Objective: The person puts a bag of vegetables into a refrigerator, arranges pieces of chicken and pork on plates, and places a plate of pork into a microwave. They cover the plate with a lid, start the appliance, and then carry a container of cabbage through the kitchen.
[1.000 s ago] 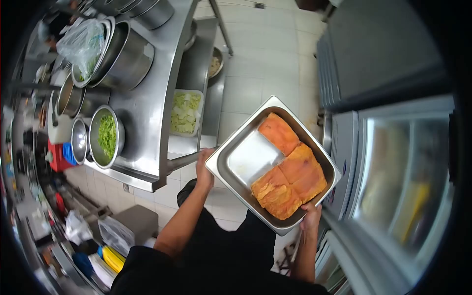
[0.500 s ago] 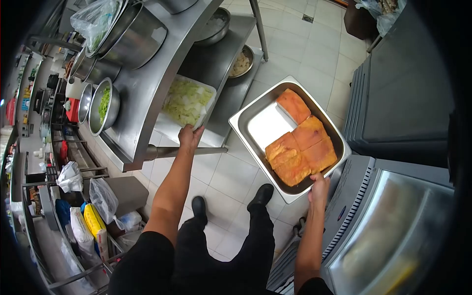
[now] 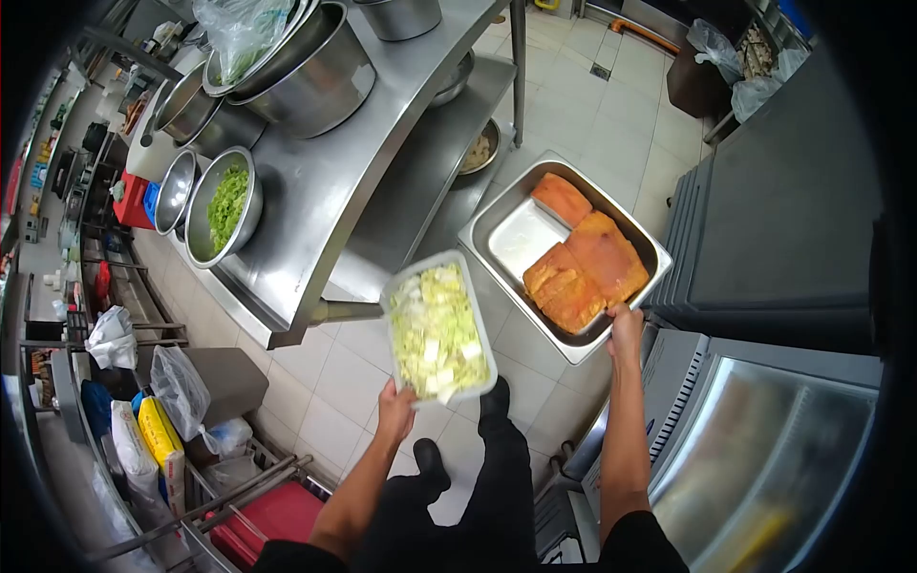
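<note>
Left hand (image 3: 396,413): fingers are clamping white tub (image 3: 485,329), near-left corner
Right hand (image 3: 626,332): fingers are clamping steel pan (image 3: 516,235), nearer short edge
Balance: one-handed grips are needing level carrying

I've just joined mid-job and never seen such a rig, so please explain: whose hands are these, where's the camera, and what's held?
There's no machine: these are a person's two bare hands, seen by one camera worn on the head, looking forward and down. The left hand grips a pale tray of chopped light-green pieces. The right hand holds a steel pan containing orange slabs. On the steel table, metal pots stand near a bowl of shredded greens.
</note>
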The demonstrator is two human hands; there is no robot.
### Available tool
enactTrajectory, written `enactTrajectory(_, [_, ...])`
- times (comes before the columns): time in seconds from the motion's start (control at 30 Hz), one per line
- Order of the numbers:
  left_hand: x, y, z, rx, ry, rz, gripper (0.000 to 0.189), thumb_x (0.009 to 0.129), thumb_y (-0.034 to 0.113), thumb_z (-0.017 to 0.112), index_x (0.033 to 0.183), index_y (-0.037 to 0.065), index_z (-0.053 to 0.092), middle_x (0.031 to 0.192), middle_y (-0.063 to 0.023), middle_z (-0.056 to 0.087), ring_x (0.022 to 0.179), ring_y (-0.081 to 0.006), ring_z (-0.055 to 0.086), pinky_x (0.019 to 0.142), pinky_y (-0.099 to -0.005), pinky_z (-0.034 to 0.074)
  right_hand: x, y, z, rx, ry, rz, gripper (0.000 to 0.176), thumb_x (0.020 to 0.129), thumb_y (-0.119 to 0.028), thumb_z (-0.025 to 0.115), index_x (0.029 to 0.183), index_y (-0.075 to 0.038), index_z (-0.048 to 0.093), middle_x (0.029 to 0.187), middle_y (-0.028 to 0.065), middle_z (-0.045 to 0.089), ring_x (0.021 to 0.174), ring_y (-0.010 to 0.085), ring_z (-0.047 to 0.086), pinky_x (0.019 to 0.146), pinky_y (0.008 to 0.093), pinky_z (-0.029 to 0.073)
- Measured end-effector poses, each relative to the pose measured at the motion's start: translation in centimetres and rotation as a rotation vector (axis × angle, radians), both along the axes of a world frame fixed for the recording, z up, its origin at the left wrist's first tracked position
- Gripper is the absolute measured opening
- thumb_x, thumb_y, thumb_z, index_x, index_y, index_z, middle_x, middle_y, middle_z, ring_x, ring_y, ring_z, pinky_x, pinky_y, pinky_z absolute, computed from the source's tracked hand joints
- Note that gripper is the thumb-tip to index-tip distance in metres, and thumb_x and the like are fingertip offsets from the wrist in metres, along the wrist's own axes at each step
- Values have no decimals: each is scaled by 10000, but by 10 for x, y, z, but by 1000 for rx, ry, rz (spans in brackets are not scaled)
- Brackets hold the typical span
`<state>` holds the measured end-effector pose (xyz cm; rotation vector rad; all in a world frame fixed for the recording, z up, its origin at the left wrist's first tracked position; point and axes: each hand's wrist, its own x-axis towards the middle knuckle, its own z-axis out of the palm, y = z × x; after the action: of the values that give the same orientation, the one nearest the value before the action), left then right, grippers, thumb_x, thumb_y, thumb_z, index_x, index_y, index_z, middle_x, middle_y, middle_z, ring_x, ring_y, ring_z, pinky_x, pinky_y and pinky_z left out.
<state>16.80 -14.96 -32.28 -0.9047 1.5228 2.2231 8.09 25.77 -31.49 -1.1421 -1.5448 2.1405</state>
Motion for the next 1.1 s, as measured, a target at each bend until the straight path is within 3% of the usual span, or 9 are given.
enactTrajectory(0.07, [17,-8,6,-13,24,-11,332,774,-52,466,1103,-57,511,1014,-119,601,856,-176,613,744,-300,508,-29,-14,10,-2,44,64,72,637,-4,516,651,55,554,679,85,543,607,192,545,586,311,446])
enactTrajectory(0.17, [36,-20,13,-80,45,4,314,777,-50,477,1084,-51,541,996,-109,618,833,-162,614,742,-287,504,-70,-31,-36,-104,54,159,253,657,-18,517,871,108,569,807,119,587,710,220,581,670,334,476])
enactTrajectory(0.27, [49,-33,36,-244,-28,-122,362,740,-56,472,1094,-62,549,1012,-107,631,871,-165,616,782,-283,492,-115,-86,-35,-121,107,177,251,640,-9,520,849,118,580,809,127,594,704,213,576,643,327,459])
enactTrajectory(0.37, [68,-38,57,-262,-33,-122,326,742,-54,479,1051,-54,582,984,-89,644,851,-151,614,771,-273,484,-159,-139,-47,-73,95,232,181,657,-31,519,790,71,588,656,59,558,524,123,488,450,281,348])
enactTrajectory(0.5, [101,-51,72,-286,-73,-134,288,755,-44,510,1027,-25,604,951,-53,651,820,-125,604,743,-274,485,-196,-198,-53,-12,-16,341,151,691,-38,502,772,68,574,622,64,542,503,134,478,434,288,341])
enactTrajectory(0.63, [122,-60,84,-265,-127,-89,282,764,-54,514,1027,-15,607,935,-40,645,804,-106,594,725,-253,482,-241,-235,-119,115,-62,420,163,721,-98,544,655,50,564,580,72,520,504,165,506,432,323,377])
enactTrajectory(0.77, [133,-70,95,-192,-199,-102,266,777,-54,512,1021,-11,608,912,-22,632,794,-83,580,712,-223,473,-270,-267,-99,160,-134,576,291,769,-185,618,923,56,567,737,116,593,626,196,584,505,323,481])
enactTrajectory(0.93, [145,-79,88,-169,-231,-81,290,790,-19,556,1076,-11,607,920,-22,640,798,-86,593,708,-243,487,-290,-259,-98,-147,-92,860,340,860,-242,595,1134,-54,524,979,67,609,873,199,610,691,384,542])
enactTrajectory(1.1, [163,-120,79,-143,-158,-88,266,798,-11,553,1057,-1,612,915,-16,640,792,-82,593,711,-242,488,-252,-241,-86,-176,54,878,368,850,-300,604,1140,-80,550,889,43,635,710,168,621,513,285,479])
